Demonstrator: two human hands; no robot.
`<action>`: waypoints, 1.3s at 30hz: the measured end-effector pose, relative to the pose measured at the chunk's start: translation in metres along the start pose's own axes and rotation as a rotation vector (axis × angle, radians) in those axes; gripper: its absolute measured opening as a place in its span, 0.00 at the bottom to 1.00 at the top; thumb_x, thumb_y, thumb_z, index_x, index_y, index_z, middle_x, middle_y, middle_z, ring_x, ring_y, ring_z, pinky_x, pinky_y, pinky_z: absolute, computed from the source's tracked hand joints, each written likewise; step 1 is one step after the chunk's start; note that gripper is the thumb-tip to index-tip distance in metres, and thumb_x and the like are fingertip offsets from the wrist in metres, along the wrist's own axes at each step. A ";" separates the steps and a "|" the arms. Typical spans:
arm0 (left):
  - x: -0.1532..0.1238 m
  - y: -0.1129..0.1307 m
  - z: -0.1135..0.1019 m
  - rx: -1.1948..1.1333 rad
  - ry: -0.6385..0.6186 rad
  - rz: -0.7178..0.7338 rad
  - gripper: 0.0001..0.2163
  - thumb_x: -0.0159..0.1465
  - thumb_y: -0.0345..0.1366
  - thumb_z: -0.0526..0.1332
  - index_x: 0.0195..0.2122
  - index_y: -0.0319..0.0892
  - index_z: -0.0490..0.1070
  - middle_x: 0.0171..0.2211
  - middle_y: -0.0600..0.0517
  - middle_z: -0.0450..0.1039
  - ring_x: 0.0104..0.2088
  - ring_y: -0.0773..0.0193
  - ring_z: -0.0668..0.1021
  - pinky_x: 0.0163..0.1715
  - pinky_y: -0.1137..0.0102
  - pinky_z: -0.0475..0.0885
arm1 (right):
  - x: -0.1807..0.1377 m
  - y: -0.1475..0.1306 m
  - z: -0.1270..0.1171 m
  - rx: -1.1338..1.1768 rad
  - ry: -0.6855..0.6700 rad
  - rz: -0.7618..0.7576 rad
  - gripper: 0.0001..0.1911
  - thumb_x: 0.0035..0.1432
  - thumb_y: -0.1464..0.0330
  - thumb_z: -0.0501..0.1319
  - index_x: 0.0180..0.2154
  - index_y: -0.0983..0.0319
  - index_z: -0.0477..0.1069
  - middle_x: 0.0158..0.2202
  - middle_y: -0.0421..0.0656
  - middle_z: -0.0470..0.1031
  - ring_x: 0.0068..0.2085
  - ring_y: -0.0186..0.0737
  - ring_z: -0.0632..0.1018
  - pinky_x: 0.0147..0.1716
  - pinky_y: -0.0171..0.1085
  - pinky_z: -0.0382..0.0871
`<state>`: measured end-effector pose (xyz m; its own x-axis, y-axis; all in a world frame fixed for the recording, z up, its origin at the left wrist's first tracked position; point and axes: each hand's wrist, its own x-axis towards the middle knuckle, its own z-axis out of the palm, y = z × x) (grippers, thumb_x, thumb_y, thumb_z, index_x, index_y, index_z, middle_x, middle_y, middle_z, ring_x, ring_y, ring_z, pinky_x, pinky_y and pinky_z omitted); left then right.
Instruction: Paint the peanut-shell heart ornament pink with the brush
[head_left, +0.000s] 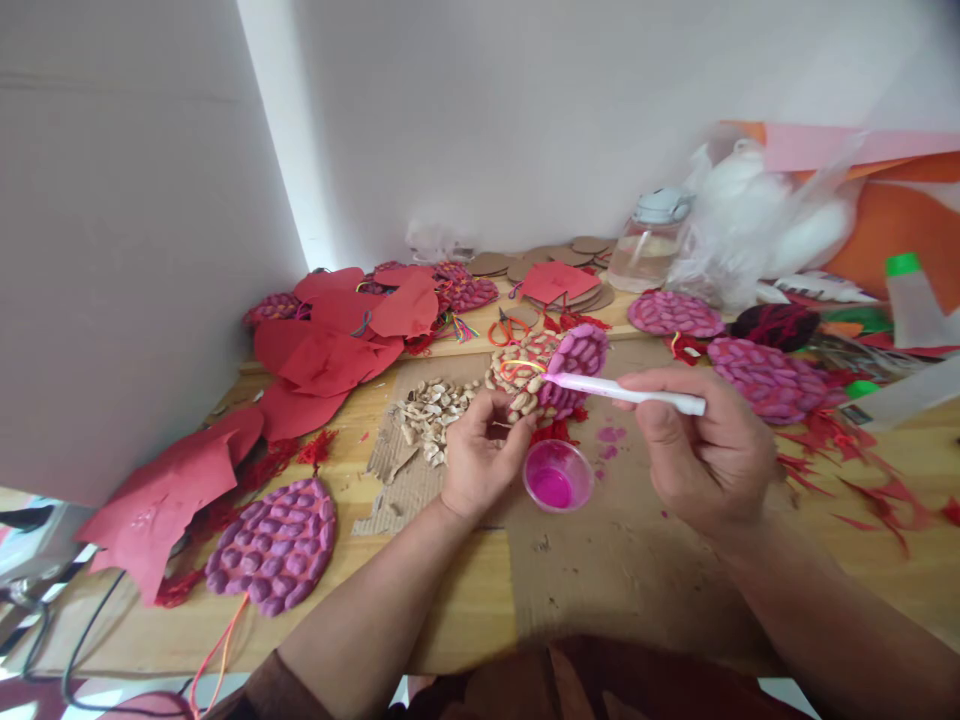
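My right hand (705,450) is closed round a white paintbrush (637,392). The brush's pink tip meets the middle of a craft piece covered in peanut shells (582,360). Bright pink-purple paint coats the piece's right part; its left part shows bare tan shells, with a yellow-orange cord across them. At its lower edge my left hand (484,455) grips the piece between thumb and fingers. A small clear cup of magenta paint (559,478) stands just below, beside pink smears on the cardboard (622,540). Loose peanut shells (435,415) lie left of my left hand.
Red paper cutouts (322,350) pile up on the left. A purple shell-covered piece (274,545) lies at front left, others (769,378) at right. Orange-handled scissors (508,327), a water bottle (649,245) and a plastic bag (757,225) sit further back.
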<state>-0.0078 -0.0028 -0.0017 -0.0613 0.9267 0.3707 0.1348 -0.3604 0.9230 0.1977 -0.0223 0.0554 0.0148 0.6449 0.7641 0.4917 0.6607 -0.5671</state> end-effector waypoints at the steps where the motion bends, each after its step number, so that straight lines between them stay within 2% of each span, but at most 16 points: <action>1: -0.001 0.001 -0.001 0.022 -0.007 0.013 0.07 0.64 0.37 0.67 0.38 0.43 0.70 0.30 0.55 0.72 0.27 0.69 0.72 0.28 0.75 0.69 | 0.000 -0.001 0.001 -0.002 0.002 -0.031 0.12 0.62 0.70 0.65 0.48 0.57 0.78 0.35 0.41 0.80 0.29 0.35 0.75 0.28 0.39 0.68; 7: -0.002 0.002 -0.001 0.056 -0.014 0.027 0.07 0.65 0.37 0.67 0.38 0.43 0.70 0.30 0.54 0.72 0.27 0.69 0.72 0.27 0.75 0.69 | 0.006 -0.008 0.006 -0.016 -0.054 -0.238 0.14 0.60 0.76 0.65 0.47 0.58 0.75 0.38 0.42 0.81 0.37 0.39 0.81 0.36 0.39 0.76; 10: -0.002 0.003 -0.002 0.098 -0.011 0.069 0.06 0.64 0.35 0.67 0.38 0.43 0.71 0.30 0.55 0.72 0.27 0.69 0.72 0.27 0.75 0.68 | 0.009 -0.010 0.006 -0.025 -0.075 -0.336 0.16 0.58 0.78 0.65 0.47 0.58 0.73 0.37 0.42 0.81 0.37 0.40 0.80 0.38 0.41 0.76; 16: -0.001 0.004 -0.003 0.116 -0.019 0.114 0.06 0.64 0.34 0.67 0.40 0.43 0.71 0.30 0.55 0.73 0.27 0.69 0.74 0.29 0.74 0.71 | 0.012 -0.016 0.004 -0.060 -0.112 -0.423 0.14 0.59 0.78 0.65 0.46 0.60 0.74 0.35 0.43 0.80 0.35 0.40 0.79 0.38 0.41 0.75; 26: -0.001 0.013 -0.003 0.178 -0.001 0.190 0.06 0.63 0.31 0.67 0.40 0.43 0.73 0.31 0.55 0.74 0.28 0.70 0.75 0.31 0.75 0.73 | 0.010 -0.018 0.005 -0.169 -0.119 -0.495 0.12 0.61 0.75 0.65 0.46 0.59 0.73 0.35 0.44 0.81 0.35 0.42 0.80 0.40 0.42 0.76; 32: -0.001 0.017 -0.003 0.198 0.013 0.183 0.05 0.63 0.31 0.67 0.40 0.43 0.73 0.31 0.55 0.75 0.28 0.69 0.76 0.30 0.75 0.73 | 0.009 -0.017 0.002 -0.158 -0.070 -0.428 0.16 0.58 0.78 0.65 0.47 0.58 0.73 0.36 0.43 0.81 0.36 0.42 0.80 0.39 0.42 0.76; 39: -0.001 0.013 -0.003 0.188 -0.001 0.180 0.06 0.63 0.32 0.67 0.40 0.43 0.73 0.31 0.54 0.74 0.28 0.69 0.76 0.31 0.74 0.73 | 0.010 -0.014 0.004 -0.124 -0.103 -0.435 0.14 0.58 0.79 0.65 0.46 0.61 0.73 0.36 0.44 0.80 0.37 0.40 0.79 0.40 0.41 0.75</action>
<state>-0.0092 -0.0084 0.0105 -0.0186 0.8494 0.5274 0.3245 -0.4938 0.8067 0.1875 -0.0236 0.0696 -0.2993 0.3567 0.8850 0.5338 0.8314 -0.1545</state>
